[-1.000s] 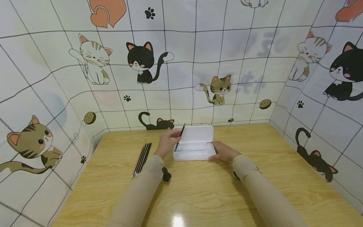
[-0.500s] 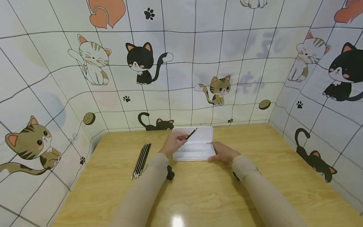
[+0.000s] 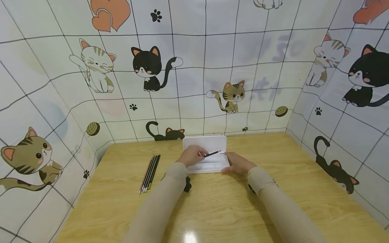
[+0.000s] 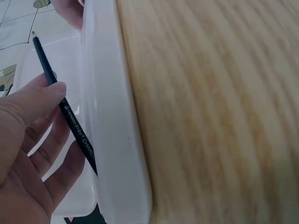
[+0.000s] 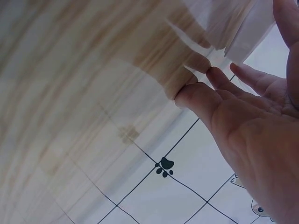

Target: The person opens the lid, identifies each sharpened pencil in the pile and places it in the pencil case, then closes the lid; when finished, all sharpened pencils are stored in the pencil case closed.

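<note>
A dark charcoal pencil [image 4: 69, 112] is pinched between the thumb and fingers of my left hand [image 3: 191, 156]. It slants over the open white pencil case [image 3: 210, 166], its sharpened tip toward the right. In the left wrist view, the lower end of the pencil passes behind the case's near wall. The white lid [image 3: 209, 141] stands raised at the back. My right hand [image 3: 240, 163] holds the case's right end, thumb at the front corner and index finger near the hinge. In the right wrist view, its other fingertips [image 5: 187, 93] rest on the table.
A bundle of several dark pencils [image 3: 149, 173] lies on the wooden table [image 3: 218, 209], left of the left forearm. Cat-patterned wall covering [image 3: 194, 81] closes off the back and both sides. A black wrist camera [image 3: 187, 185] sits under the left wrist.
My left hand has moved right, over the case. The pencil in it has turned from nearly upright to almost level, tip to the right. My right hand stays at the case's right end.
</note>
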Tool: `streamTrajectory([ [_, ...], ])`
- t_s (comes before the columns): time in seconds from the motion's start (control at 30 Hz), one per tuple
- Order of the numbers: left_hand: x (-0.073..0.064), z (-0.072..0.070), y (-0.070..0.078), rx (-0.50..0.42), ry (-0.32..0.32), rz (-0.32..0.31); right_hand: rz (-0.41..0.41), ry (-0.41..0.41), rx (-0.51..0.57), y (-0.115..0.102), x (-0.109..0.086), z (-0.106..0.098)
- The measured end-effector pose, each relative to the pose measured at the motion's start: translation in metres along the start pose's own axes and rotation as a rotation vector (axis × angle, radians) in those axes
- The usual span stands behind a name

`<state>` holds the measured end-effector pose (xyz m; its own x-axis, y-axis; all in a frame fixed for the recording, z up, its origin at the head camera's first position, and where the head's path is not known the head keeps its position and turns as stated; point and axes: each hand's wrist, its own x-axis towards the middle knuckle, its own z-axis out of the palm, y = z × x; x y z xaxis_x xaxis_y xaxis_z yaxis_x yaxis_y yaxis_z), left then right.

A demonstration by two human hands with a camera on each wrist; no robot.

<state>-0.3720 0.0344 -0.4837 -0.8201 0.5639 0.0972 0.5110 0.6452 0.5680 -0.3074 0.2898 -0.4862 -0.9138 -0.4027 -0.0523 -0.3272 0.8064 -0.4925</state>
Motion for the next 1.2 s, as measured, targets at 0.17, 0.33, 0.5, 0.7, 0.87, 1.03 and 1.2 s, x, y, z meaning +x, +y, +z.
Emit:
streamTrajectory([
  [0.17,0.0,0.001,0.002,0.023,0.002,0.002,0.001,0.003,-0.004,-0.001,0.003,-0.002],
  [0.33,-0.001,-0.001,0.003,0.032,-0.002,-0.004,0.002,-0.004,0.011,-0.004,0.003,-0.003],
  [0.5,-0.004,-0.003,0.002,0.028,-0.011,-0.021,-0.031,0.004,0.017,-0.006,0.004,-0.002],
  [0.7,-0.007,-0.002,-0.001,0.007,-0.02,-0.04,-0.025,0.0,0.001,-0.003,0.002,0.002],
  [0.87,-0.007,-0.005,-0.005,0.007,-0.01,-0.006,-0.007,0.0,0.0,-0.001,0.001,0.003],
  [1.03,-0.012,-0.014,-0.012,-0.005,0.007,0.034,-0.025,0.01,0.012,-0.001,0.0,0.003],
  [1.2,-0.024,-0.026,-0.019,-0.058,0.032,0.055,-0.003,0.007,0.004,-0.002,-0.002,0.002],
])
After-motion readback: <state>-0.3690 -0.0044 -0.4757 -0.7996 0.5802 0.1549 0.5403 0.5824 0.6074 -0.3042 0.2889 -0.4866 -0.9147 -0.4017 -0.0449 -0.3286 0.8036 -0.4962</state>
